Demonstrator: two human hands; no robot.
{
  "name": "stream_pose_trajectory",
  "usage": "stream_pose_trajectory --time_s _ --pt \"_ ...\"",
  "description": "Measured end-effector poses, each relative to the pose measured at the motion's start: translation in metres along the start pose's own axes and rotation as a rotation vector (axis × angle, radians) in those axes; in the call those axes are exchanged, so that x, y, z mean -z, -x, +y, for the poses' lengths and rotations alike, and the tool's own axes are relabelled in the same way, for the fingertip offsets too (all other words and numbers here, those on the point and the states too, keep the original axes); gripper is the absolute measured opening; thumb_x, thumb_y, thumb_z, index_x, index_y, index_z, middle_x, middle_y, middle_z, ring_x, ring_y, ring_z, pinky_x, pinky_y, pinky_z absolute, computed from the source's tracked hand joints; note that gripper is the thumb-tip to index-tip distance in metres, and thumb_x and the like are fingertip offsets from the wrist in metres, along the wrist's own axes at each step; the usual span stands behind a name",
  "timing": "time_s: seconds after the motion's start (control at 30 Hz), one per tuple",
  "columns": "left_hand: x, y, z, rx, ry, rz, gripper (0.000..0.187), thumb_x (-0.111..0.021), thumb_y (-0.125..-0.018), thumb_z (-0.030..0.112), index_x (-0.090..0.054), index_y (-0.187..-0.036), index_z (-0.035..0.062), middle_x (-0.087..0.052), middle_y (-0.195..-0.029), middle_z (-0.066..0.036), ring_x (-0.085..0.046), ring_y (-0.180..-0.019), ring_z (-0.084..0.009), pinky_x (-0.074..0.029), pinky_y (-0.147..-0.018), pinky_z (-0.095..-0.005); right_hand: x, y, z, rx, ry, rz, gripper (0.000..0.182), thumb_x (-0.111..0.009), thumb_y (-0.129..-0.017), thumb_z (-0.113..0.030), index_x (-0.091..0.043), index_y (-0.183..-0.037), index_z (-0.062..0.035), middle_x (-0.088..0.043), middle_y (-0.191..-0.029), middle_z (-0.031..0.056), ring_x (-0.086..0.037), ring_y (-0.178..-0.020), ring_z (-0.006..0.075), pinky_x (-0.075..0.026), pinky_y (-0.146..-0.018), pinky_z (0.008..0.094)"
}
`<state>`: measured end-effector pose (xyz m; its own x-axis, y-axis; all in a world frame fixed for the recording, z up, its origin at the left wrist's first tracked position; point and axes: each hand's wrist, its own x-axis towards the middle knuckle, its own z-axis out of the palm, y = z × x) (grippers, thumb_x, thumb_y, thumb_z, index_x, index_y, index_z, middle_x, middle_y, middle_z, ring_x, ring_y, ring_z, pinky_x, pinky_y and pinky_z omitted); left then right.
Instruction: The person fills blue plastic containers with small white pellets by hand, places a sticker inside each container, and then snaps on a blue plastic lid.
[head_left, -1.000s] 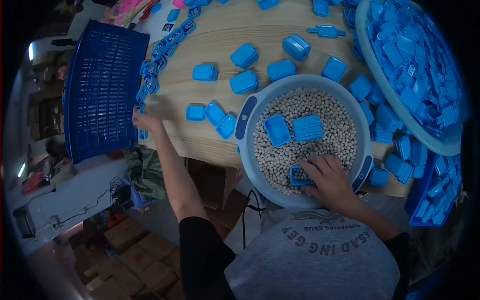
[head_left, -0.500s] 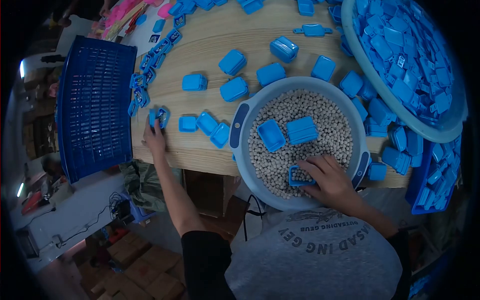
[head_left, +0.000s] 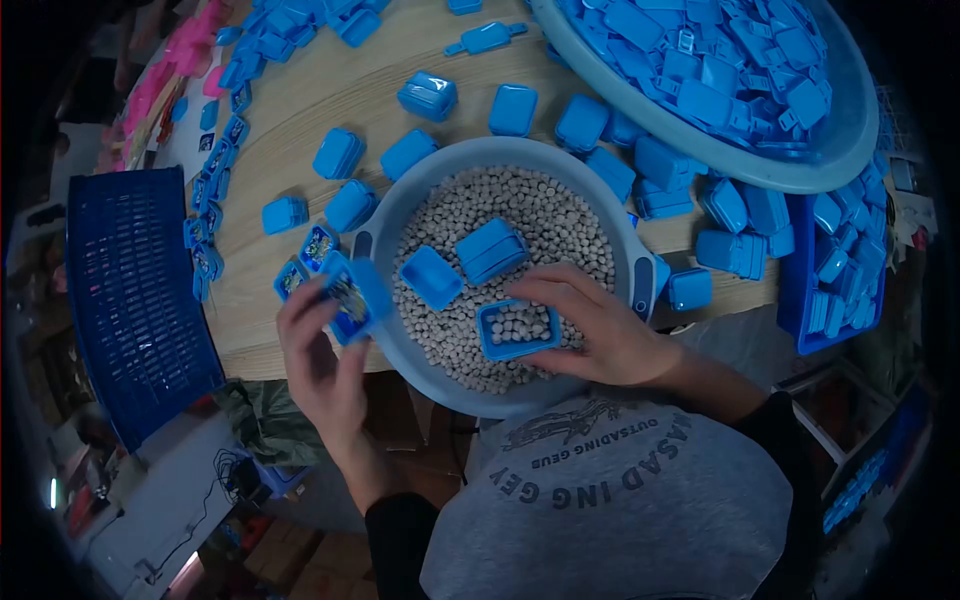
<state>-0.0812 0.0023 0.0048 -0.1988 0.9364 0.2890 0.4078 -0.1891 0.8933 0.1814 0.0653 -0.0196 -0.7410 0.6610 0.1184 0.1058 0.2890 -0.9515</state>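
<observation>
My right hand (head_left: pixel 590 325) pinches the right side of a blue box (head_left: pixel 518 330) with pale round pellets inside, above the pellets (head_left: pixel 510 190) in the grey-blue basin (head_left: pixel 382 240). My left hand (head_left: pixel 325 375) holds a blurred open blue box (head_left: pixel 358 298) with patterned contents, at the basin's left rim. In the basin, an open blue box (head_left: pixel 432 278) and a stack of blue pieces (head_left: pixel 491 250) rest on the pellets. Two open boxes with colourful contents, one of them a small box (head_left: pixel 319 247), stand just beyond my left hand.
A large round tub (head_left: pixel 850 150) full of blue parts stands at the upper right. A dark blue crate (head_left: pixel 135 300) stands at the left. More closed blue boxes (head_left: pixel 340 153) are scattered on the wooden table (head_left: pixel 300 110). A blue bin (head_left: pixel 795 300) stands right.
The view has shifted right. My left hand has come from the table's left side to the basin with a box. My right hand has lifted its box, now holding pellets in plain view.
</observation>
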Motion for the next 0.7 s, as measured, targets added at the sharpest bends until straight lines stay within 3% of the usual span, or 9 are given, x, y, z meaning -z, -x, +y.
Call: stream_pose_trajectory --time_s 0.13,0.27,0.5,0.6,0.7 --pt "-0.026 0.008 0.044 0.029 -0.182 -0.331 0.061 -0.077 -0.061 0.011 -0.052 -0.115 -0.0003 -0.048 -0.114 -0.014 -0.048 -0.105 -0.0268 -0.039 -0.089 -0.0346 0.003 -0.002 -0.003 0.029 -0.032 0.025 0.063 -0.071 -0.070 -0.013 -0.042 -0.125 -0.0070 -0.045 -0.116 0.0134 -0.047 -0.108 0.0302 -0.043 -0.087 0.0375" --pt "-0.046 0.003 0.051 0.043 -0.248 -0.546 0.059 -0.074 -0.062 0.006 -0.053 -0.117 0.0034 -0.048 -0.110 -0.011 -0.048 -0.099 -0.0266 -0.041 -0.083 -0.0342 0.009 -0.001 -0.005 0.069 -0.045 0.029 0.065 -0.073 -0.065 -0.009 -0.043 -0.123 -0.0067 -0.047 -0.115 0.0131 -0.048 -0.107 0.0302 -0.043 -0.086 0.0383" --pt "-0.057 0.006 0.039 0.023 -0.168 -0.511 0.060 -0.074 -0.063 0.003 -0.050 -0.118 0.0058 -0.045 -0.110 -0.012 -0.047 -0.100 -0.0258 -0.041 -0.082 -0.0338 0.013 0.001 -0.001 0.160 -0.024 0.075 0.064 -0.072 -0.063 -0.006 -0.046 -0.121 -0.0062 -0.048 -0.111 0.0126 -0.049 -0.105 0.0296 -0.044 -0.085 0.0389" --pt "-0.059 0.010 0.036 0.044 -0.211 -0.515 0.061 -0.077 -0.061 0.009 -0.048 -0.115 0.0045 -0.045 -0.110 -0.012 -0.046 -0.102 -0.0259 -0.038 -0.086 -0.0345 0.014 0.001 0.004 0.182 -0.016 0.082 0.062 -0.073 -0.064 -0.008 -0.047 -0.120 -0.0060 -0.049 -0.110 0.0124 -0.050 -0.104 0.0292 -0.044 -0.084 0.0380" --pt "-0.061 -0.006 0.037 0.086 -0.195 -0.663 0.061 -0.076 -0.064 0.011 -0.047 -0.118 0.0074 -0.044 -0.113 -0.013 -0.046 -0.106 -0.0282 -0.040 -0.087 -0.0373 0.010 0.007 0.009 0.074 -0.071 0.098 0.059 -0.073 -0.065 -0.009 -0.048 -0.118 -0.0056 -0.049 -0.110 0.0121 -0.051 -0.103 0.0283 -0.045 -0.084 0.0365"
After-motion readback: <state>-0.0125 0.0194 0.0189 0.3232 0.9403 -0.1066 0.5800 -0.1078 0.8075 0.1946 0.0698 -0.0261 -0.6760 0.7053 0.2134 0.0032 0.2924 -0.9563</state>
